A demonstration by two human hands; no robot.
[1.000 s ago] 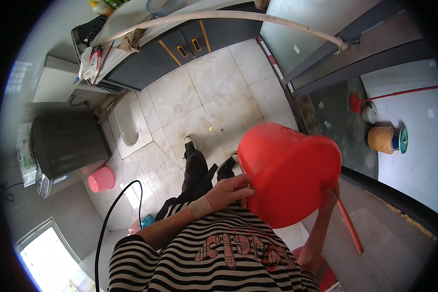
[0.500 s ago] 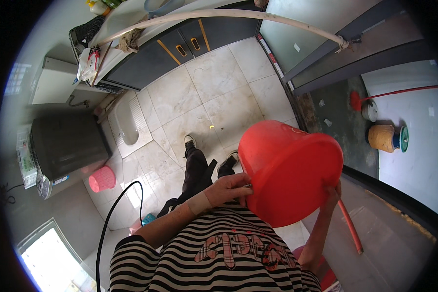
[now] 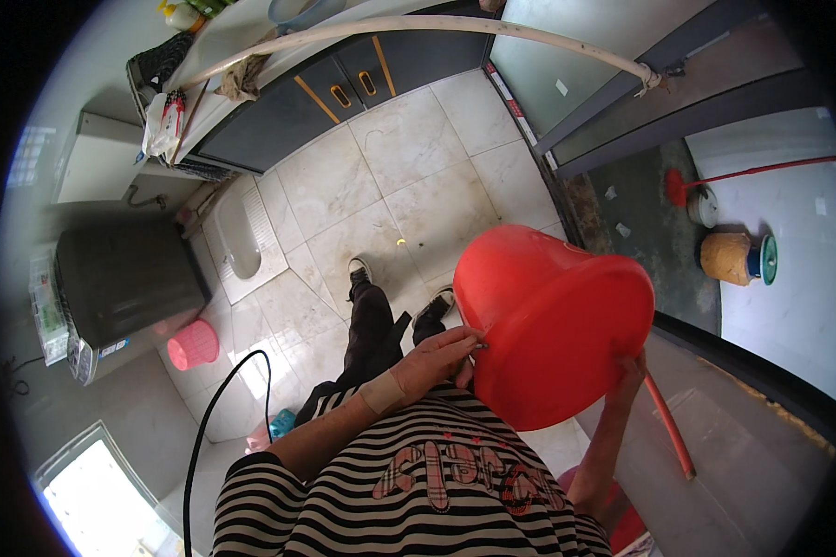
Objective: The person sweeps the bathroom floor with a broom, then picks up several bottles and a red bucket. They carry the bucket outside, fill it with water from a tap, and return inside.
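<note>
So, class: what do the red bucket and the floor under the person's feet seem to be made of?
Red bucket: probably plastic, smooth, one even colour, soft sheen. Floor: looks like glazed stone-look tile, pale and veined, split by straight grout lines.

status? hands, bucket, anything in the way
Left hand and right hand both gripping the red bucket, held at chest height, bottom facing the camera. Tile floor below. Nothing blocking the hands.

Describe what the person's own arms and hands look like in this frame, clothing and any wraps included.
Both forearms are bare. The left hand wears no glove or ring that I can see; a tan band, like a bandage or wrap, circles the left wrist. The right hand shows only partly and looks ungloved. The striped black-and-white shirt, with pink lettering, has short sleeves.
</note>
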